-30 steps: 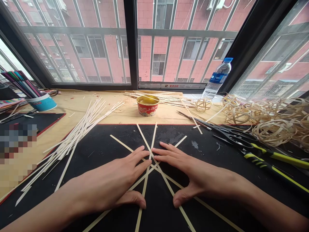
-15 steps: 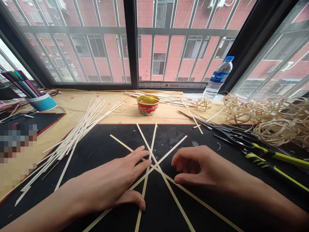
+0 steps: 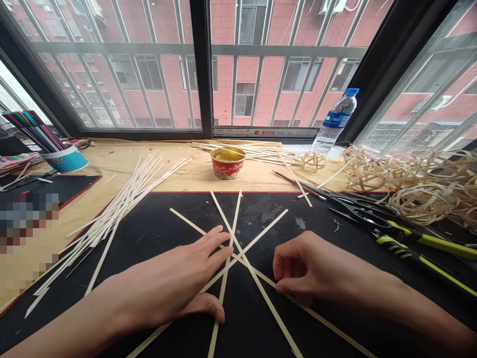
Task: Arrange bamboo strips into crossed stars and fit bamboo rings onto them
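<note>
Several pale, flat bamboo strips (image 3: pixel 269 297) cross in a star on a black mat (image 3: pixel 156 288). My left hand (image 3: pixel 186 271) lies over their left side, its fingers stretched out and the fingertips pressing close to the crossing. Its thumb rests by the strip that runs toward me. To the right of the crossing is my right hand (image 3: pixel 303 268), fingers curled and thumb drawn in, closed on the strip running to the lower right. Part of that strip is hidden under this hand.
A pile of loose strips (image 3: pixel 119 209) lies at left. Behind the mat stands a red and gold tin (image 3: pixel 228 164). Scissors (image 3: pixel 357 206), green-handled pliers (image 3: pixel 410 253) and woven bamboo balls (image 3: pixel 425 199) are at right, near a water bottle (image 3: pixel 333 122). A pen cup (image 3: pixel 67 158) stands far left.
My right hand has moved slightly right and down, and its fingers have closed onto the lower-right strip. The left hand and the crossed strips stay in place.
</note>
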`<control>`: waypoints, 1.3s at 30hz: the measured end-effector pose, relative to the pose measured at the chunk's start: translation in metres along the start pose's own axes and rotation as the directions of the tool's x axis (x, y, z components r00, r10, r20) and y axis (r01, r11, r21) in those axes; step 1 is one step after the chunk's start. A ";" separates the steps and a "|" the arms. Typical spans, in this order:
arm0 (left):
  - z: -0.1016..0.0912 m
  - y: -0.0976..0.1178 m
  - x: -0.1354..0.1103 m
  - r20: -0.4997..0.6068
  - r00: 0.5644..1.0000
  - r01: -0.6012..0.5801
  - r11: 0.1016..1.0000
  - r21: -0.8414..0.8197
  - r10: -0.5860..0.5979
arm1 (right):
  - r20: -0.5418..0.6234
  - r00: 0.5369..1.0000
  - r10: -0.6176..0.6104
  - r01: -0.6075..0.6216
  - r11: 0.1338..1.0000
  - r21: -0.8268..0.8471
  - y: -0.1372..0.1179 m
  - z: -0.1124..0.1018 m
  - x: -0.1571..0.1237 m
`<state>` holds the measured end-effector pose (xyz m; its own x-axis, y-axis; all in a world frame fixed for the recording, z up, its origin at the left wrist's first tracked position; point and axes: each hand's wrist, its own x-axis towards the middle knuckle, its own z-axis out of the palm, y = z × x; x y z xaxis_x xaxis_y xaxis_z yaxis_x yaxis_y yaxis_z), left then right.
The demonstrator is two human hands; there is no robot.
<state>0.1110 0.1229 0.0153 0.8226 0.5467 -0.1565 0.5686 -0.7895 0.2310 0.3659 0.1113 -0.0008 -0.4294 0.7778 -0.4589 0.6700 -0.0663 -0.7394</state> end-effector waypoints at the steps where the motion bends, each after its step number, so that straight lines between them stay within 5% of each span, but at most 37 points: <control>1: 0.000 0.000 0.000 -0.004 1.000 -0.001 1.000 0.007 0.001 | 0.005 1.000 0.000 0.000 1.000 0.003 0.000 0.001 0.000; 18: -0.001 -0.003 0.001 -0.025 0.999 -0.029 0.998 0.064 0.031 | -0.021 1.000 -0.016 0.011 0.977 -0.213 -0.003 0.007 -0.007; 24: 0.000 -0.001 0.001 -0.040 0.999 -0.030 0.997 0.076 0.033 | -0.157 0.986 -0.060 0.003 0.941 -0.339 0.004 0.008 -0.009; 31: 0.012 0.000 0.002 -0.107 0.994 -0.024 0.992 0.126 0.037 | -0.114 0.993 0.007 -0.038 0.962 -0.271 0.002 0.012 -0.010; 39: 0.009 0.005 0.007 -0.051 0.998 -0.031 0.980 0.198 0.042 | -0.006 0.998 0.063 -0.063 0.994 -0.087 0.000 0.008 -0.007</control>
<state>0.1194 0.1203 0.0063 0.8447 0.5264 -0.0973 0.5318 -0.8458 0.0411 0.3644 0.1011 -0.0016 -0.3827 0.7761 -0.5012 0.7459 -0.0604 -0.6633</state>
